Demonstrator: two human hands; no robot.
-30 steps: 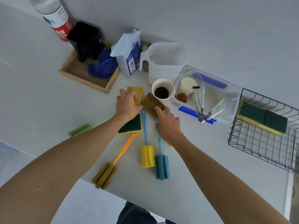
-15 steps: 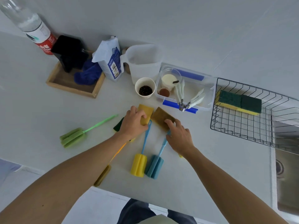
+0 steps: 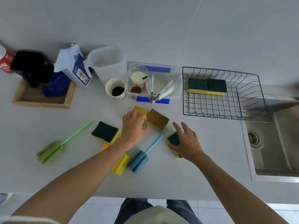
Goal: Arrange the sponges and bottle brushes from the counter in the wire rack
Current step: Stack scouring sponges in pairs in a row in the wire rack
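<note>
Shifted rightward, right hand (image 3: 188, 143) rests spread fingers on green-topped sponge (image 3: 174, 139); left hand (image 3: 134, 126) curls over yellow sponge (image 3: 141, 110).

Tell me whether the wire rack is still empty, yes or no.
No, the wire rack already holds two green-topped yellow sponges side by side along its far wall.

Wire rack (image 3: 223, 94) sits at the right on the counter (image 3: 210, 159), w/ two sponges (image 3: 207, 86) in its back part. Sink (image 3: 275, 139) is right of it. Clear box (image 3: 153, 83) is left of the rack, cup (image 3: 115, 88) left of that. Loose sponges (image 3: 157, 119) & brushes (image 3: 140, 156) lie in front, mid counter. Wooden tray (image 3: 43, 97) is far left.
</note>
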